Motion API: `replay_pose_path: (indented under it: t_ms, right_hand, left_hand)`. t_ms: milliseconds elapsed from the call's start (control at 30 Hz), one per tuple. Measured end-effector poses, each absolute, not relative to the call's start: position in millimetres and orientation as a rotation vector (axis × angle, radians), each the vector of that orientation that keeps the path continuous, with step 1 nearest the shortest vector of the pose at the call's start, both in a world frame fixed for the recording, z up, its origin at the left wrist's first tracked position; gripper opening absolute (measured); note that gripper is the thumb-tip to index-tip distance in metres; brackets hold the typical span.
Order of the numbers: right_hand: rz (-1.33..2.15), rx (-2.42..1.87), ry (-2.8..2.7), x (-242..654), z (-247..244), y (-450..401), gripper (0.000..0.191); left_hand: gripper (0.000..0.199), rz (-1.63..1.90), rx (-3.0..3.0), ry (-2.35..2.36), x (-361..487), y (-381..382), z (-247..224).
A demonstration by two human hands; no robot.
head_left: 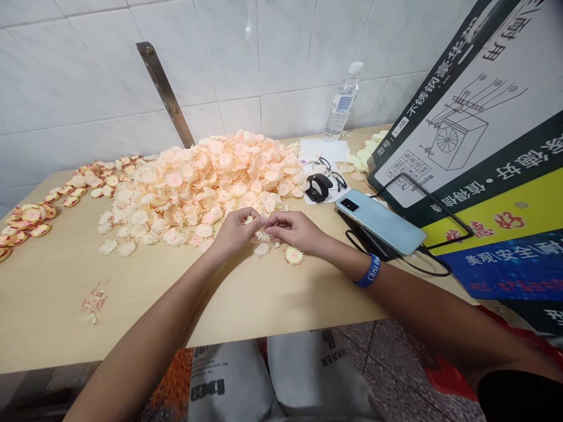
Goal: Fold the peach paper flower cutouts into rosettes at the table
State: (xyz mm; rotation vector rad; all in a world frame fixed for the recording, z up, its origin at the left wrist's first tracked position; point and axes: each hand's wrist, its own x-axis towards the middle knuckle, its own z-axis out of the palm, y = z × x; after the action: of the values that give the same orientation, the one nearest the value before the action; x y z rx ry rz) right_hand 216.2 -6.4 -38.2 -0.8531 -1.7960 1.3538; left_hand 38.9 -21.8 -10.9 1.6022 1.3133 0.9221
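A large heap of pale pink and cream flower-shaped pieces (220, 170) lies on the table against the tiled wall. At its front edge my left hand (237, 231) is closed, thumb and fingers pinched together. My right hand (294, 230), closed too, meets it fingertip to fingertip. Whatever is between the fingers is too small and hidden to name. Just below my right hand lies a single yellowish flower piece with a reddish centre (294, 255). More cream pieces sit under and beside the fingertips.
Red-edged pieces (30, 223) lie at the left, small scraps (94, 303) at the front left. To the right are a black watch (318, 187), glasses, a light blue phone (382, 221) with a cable, a water bottle (342, 105) and a large printed box (457, 135).
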Motion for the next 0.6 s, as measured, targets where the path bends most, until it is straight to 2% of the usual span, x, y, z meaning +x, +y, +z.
replay_pose_path:
  t_ms: [267,600]
  right_hand:
    - [1.212,-0.955,-1.648,222.9,-37.4,2.8,0.017]
    - [1.22,-0.981,-1.51,224.7,-44.4,9.8,0.017]
  left_hand:
    - [0.035,1.033,1.511,1.254,36.1,-18.7,-11.0]
    - [0.033,1.257,1.256,1.389,25.4,-9.9,-13.2]
